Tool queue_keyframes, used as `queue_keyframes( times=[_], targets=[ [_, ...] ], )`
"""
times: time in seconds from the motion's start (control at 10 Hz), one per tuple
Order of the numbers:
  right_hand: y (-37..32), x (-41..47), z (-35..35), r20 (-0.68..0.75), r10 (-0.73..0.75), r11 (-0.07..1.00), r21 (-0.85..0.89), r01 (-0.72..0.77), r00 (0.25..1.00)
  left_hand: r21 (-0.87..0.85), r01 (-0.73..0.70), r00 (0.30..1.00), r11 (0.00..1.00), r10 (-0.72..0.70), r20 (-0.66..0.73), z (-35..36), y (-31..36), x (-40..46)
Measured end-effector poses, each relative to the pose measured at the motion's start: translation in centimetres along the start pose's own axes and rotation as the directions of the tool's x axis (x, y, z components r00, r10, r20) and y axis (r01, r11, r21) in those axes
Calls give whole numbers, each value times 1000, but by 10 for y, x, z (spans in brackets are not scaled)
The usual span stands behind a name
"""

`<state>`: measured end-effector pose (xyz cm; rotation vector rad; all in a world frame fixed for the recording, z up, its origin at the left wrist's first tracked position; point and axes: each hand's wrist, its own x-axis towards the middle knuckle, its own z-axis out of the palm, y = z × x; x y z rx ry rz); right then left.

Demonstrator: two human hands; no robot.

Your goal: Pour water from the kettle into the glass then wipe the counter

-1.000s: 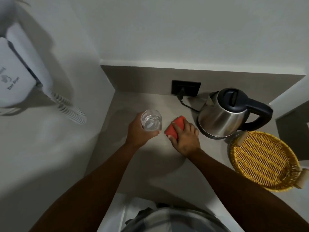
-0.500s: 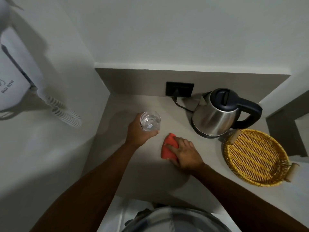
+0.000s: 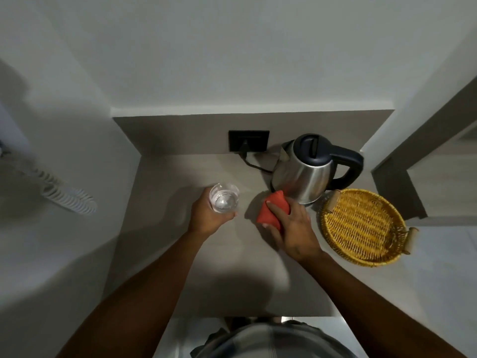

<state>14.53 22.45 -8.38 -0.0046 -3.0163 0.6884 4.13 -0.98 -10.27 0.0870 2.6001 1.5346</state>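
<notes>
A clear glass with water in it stands upright on the grey counter, and my left hand is wrapped around its near side. A folded red cloth lies flat on the counter to the right of the glass, with my right hand pressed on top of it. The cloth's far corner almost touches the base of the steel kettle, which stands at the back with its black lid shut and its handle pointing right.
A black wall socket with a cord sits behind the kettle. A yellow wicker tray lies right of my right hand. A white coiled cable hangs on the left wall. Walls close in the counter at left and back.
My right hand has slid the red cloth back away from me toward the kettle, after pulling it nearer half a second ago. My left hand has kept hold of the glass.
</notes>
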Motion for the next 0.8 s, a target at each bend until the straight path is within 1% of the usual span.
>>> queue_keyframes(
  times=[0.1, 0.2, 0.3, 0.4, 0.5, 0.6, 0.7, 0.8],
  targets=[
    [14, -23, -22, -162, 58, 995, 91, -44, 985, 6, -10, 998, 1000, 10, -58, 5, -4, -1],
    [38, -51, -38, -313, 219, 970, 172, -171, 924, 28, -40, 998, 999, 41, -38, 12, -1, 0],
    [59, -61, -45, -356, 422, 902, 253, -349, 834, 48, -19, 999, 999, 21, -44, 8, 1, -1],
    [87, -57, -44, -296, 616, 788, 238, -569, 730, 47, -6, 999, 999, 8, -45, 7, 4, -4],
    [111, -46, -42, -139, 722, 692, 157, -705, 678, 53, -20, 999, 998, 22, -34, 6, 5, -4],
    [123, -39, -33, 4, 731, 682, 51, -730, 683, 60, -14, 1000, 998, 14, 1, 6, 3, -3],
    [117, -35, -39, -4, 716, 698, 22, -716, 698, 35, -10, 993, 999, 5, 118, 0, -2, 0],
    [97, -45, -37, -200, 565, 814, -21, -580, 800, -26, 5, 999, 1000, -4, 37, 4, -12, -17]
  ],
)
